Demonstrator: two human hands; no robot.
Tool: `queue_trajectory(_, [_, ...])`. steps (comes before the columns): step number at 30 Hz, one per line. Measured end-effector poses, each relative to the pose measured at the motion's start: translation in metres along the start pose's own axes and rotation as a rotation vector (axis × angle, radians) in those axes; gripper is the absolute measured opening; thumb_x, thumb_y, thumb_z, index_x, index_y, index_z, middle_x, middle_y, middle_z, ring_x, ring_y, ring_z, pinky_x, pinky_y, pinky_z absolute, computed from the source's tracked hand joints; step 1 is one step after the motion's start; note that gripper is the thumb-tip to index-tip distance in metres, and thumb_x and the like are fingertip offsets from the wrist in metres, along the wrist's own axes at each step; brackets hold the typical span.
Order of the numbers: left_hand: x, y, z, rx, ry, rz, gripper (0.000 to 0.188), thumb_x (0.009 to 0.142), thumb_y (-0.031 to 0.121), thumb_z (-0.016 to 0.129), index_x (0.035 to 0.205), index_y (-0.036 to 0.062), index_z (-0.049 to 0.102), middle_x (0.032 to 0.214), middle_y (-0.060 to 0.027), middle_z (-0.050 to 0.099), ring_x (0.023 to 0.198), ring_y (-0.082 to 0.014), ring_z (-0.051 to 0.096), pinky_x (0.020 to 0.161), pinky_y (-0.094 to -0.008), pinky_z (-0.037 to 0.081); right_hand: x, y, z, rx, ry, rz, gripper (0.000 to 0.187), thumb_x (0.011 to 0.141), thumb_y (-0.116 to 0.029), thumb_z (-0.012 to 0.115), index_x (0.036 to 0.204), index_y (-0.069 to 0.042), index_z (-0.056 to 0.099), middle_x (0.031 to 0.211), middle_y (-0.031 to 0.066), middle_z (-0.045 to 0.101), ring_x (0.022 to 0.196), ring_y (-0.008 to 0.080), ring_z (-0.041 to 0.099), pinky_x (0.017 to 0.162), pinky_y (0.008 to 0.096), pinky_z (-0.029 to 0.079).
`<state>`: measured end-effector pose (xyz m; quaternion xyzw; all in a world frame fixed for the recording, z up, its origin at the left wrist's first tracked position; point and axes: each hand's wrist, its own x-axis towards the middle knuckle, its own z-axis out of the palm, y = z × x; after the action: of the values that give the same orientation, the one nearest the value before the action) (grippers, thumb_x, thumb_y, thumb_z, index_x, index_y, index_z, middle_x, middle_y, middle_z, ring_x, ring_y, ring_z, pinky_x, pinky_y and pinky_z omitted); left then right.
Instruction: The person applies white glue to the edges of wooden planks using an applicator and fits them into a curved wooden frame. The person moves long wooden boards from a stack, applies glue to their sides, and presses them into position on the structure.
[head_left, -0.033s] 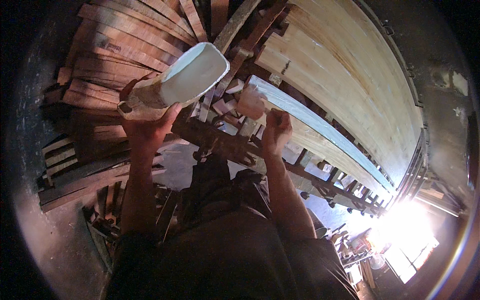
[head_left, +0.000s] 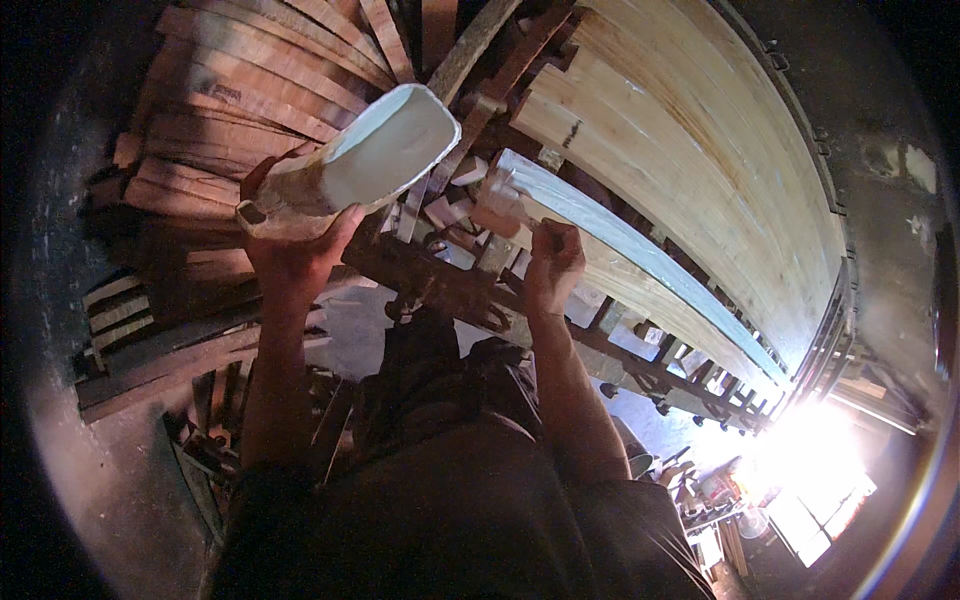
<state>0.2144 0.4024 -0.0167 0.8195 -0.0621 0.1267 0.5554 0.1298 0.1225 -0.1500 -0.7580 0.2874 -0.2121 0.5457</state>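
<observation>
My left hand (head_left: 300, 250) grips a cut-open plastic container (head_left: 375, 160), tilted, its wide mouth toward the upper right. Its inside is coated white, and brownish residue covers its lower part. My right hand (head_left: 556, 262) is closed on a flat brownish tool (head_left: 497, 212), blurred by motion; brush or spreader, I cannot tell. The tool is at the near end of a long wooden board (head_left: 620, 268), whose upper face carries a wet-looking bluish-white coat (head_left: 600, 220). My right fist is just beside this board's near side.
Stacked reddish-brown wood strips (head_left: 240, 90) lie at the left. Wide pale planks (head_left: 690, 130) rest on a rack at the upper right. A dark beam (head_left: 430, 280) crosses before my body, with small wood offcuts (head_left: 450, 215) beyond it. Bright light enters at the lower right.
The brownish tool in my right hand has shifted very slightly at the board's end. My left hand and the container stay almost where they were.
</observation>
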Motion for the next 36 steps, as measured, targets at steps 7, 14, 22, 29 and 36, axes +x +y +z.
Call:
queue_trajectory(7, [0.001, -0.007, 0.002, 0.112, -0.056, 0.065, 0.076, 0.068, 0.003, 0.084, 0.131, 0.0008, 0.043, 0.127, -0.0153, 0.059, 0.114, -0.0255, 0.06, 0.098, -0.0392, 0.051, 0.023, 0.032, -0.004, 0.198, -0.034, 0.317, 0.019, 0.087, -0.012, 0.072, 0.098, 0.002, 0.066, 0.092, 0.0087, 0.068, 0.084, 0.0158, 0.06, 0.077, 0.0322, 0.049])
queue_trajectory(14, [0.002, 0.001, 0.006, 0.241, -0.031, 0.042, 0.081, 0.064, 0.008, 0.091, 0.129, -0.001, 0.043, 0.121, -0.0157, 0.056, 0.107, -0.0246, 0.059, 0.094, -0.0384, 0.052, 0.014, 0.01, -0.072, 0.313, 0.061, 0.456, 0.016, 0.086, -0.008, 0.07, 0.1, -0.002, 0.066, 0.076, 0.0006, 0.061, 0.059, 0.0069, 0.049, 0.051, 0.0217, 0.037])
queue_trajectory(22, [0.005, 0.01, 0.016, 0.222, -0.087, 0.135, 0.067, 0.068, 0.009, 0.088, 0.124, -0.0028, 0.053, 0.117, -0.0135, 0.059, 0.107, -0.0241, 0.06, 0.092, -0.0364, 0.052, 0.051, 0.05, -0.007, -0.101, 0.151, -0.092, 0.012, 0.087, -0.011, 0.069, 0.093, 0.0, 0.069, 0.077, 0.0056, 0.066, 0.062, 0.0116, 0.056, 0.056, 0.0278, 0.046])
queue_trajectory(29, [0.011, 0.01, 0.025, 0.425, -0.187, 0.291, 0.062, 0.07, 0.003, 0.084, 0.124, -0.003, 0.054, 0.12, -0.0133, 0.062, 0.106, -0.0228, 0.062, 0.092, -0.0364, 0.052, 0.034, 0.008, -0.023, 0.249, 0.157, 0.267, 0.007, 0.086, -0.007, 0.067, 0.091, -0.002, 0.065, 0.075, 0.0019, 0.061, 0.065, 0.0098, 0.049, 0.058, 0.0271, 0.043])
queue_trajectory(36, [0.004, 0.008, 0.023, 0.407, -0.162, 0.078, 0.063, 0.07, 0.004, 0.086, 0.123, -0.0026, 0.053, 0.122, -0.012, 0.06, 0.107, -0.0223, 0.061, 0.093, -0.0365, 0.052, 0.035, 0.054, -0.097, 0.133, 0.244, 0.33, 0.015, 0.086, -0.002, 0.059, 0.097, 0.005, 0.066, 0.09, 0.0088, 0.069, 0.081, 0.0179, 0.062, 0.072, 0.0322, 0.05])
